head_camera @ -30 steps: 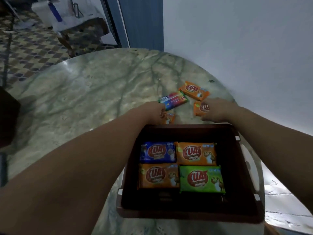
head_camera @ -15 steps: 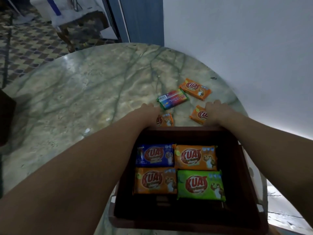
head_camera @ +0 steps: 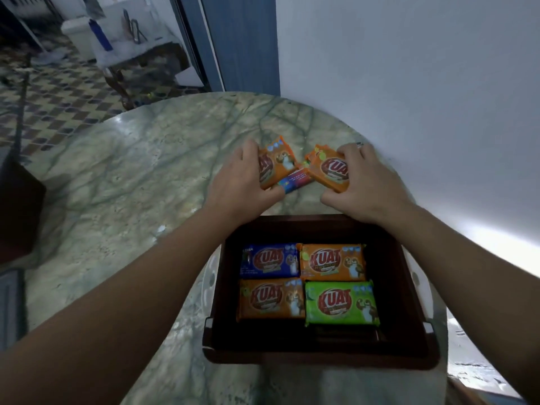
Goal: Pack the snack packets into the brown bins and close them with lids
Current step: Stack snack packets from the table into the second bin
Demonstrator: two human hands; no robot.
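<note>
A: Left hand (head_camera: 244,182) gripping an orange snack packet (head_camera: 273,166), tilted up on edge, long axis running away toward the far edge of the table.

B: Right hand (head_camera: 363,182) curled round another orange snack packet (head_camera: 331,171), lifted and slanted, long axis crosswise. Both held just past the far rim of the open brown rectangular plastic bin (head_camera: 406,287).

A: Between the two, still lying flat on the green-veined marble table (head_camera: 131,176): a blue and red packet (head_camera: 295,180), mostly hidden, partly under the left thumb.

B: Bin straight back toward the body from both hands, near the table's front edge. Inside already: a blue packet (head_camera: 270,260) and an orange packet (head_camera: 333,261) in the far row, an orange packet (head_camera: 271,298) and a green packet (head_camera: 342,302) in the near row, all flat, long axes crosswise.

A: Neither hand clearly nearer; each close to the far rim on its own side. Probably a turn flat and crosswise needed for the left packet to stack on that layer.

B: No lid plainly in view. Packing judged well along, closing not yet begun.

A: Beyond the table: a pale wall at the right edge, a blue door frame at the far side, a patterned tiled floor to the left.
</note>
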